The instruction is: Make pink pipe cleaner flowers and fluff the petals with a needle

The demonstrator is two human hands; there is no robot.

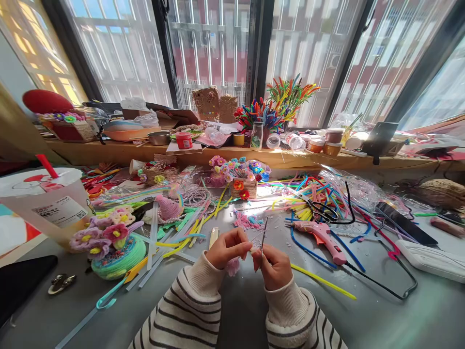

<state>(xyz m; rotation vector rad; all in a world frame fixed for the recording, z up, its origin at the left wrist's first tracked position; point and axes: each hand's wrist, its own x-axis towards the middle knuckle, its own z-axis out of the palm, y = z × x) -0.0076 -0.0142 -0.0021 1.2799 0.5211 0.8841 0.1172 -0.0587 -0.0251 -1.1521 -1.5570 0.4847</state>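
My left hand (229, 246) is closed in a pinch, its fingertips meeting those of my right hand. What it pinches is too small to name; a pale bit shows at the fingertips. In my right hand (275, 265) a thin pointed metal tool (265, 232) is gripped, tip upward; its exact kind is unclear. A fluffy pink piece (232, 266) shows just below my left hand, partly hidden. Beyond both hands lies a heap of pink and blue scraps (247, 220). Left of them sits a green knitted piece with yarn flowers (116, 252).
A pink glue gun (321, 237) and black-handled scissors (321, 212) lie at right, near a phone (407, 224). A lidded drink cup (54, 203) stands at left. Several pipe cleaners and clear glue sticks (152, 242) are strewn around. A flower basket (244, 186) stands ahead.
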